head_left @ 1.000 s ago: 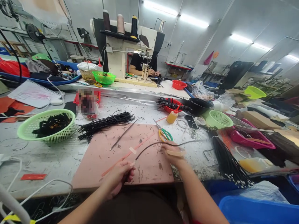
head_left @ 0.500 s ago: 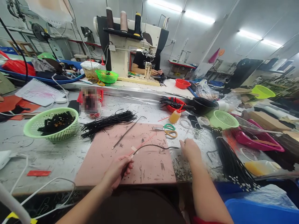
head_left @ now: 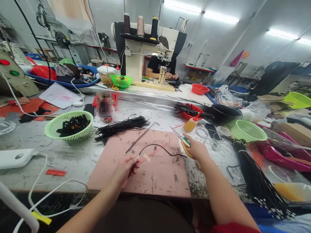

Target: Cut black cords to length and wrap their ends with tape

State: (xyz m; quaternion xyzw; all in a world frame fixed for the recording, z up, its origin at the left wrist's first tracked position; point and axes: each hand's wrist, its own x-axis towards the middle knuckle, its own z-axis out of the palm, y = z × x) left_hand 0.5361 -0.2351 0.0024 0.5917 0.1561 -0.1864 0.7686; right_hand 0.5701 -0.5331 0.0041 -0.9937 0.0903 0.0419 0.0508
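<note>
Left hand: my left hand point(head_left: 127, 168) pinches the near-left end of the black cord point(head_left: 157, 146) between thumb and fingers.
Black cord: it arcs right above the pink mat point(head_left: 160, 181), its free end by the mat's right edge.
Right hand: my right hand point(head_left: 198, 149) grips the scissors point(head_left: 181, 137) by their green and yellow handles, blades pointing far left.
Cord bundle: the black cord bundle point(head_left: 123, 126) lies at the mat's far-left corner, right of a pale green basket point(head_left: 75, 138).
</note>
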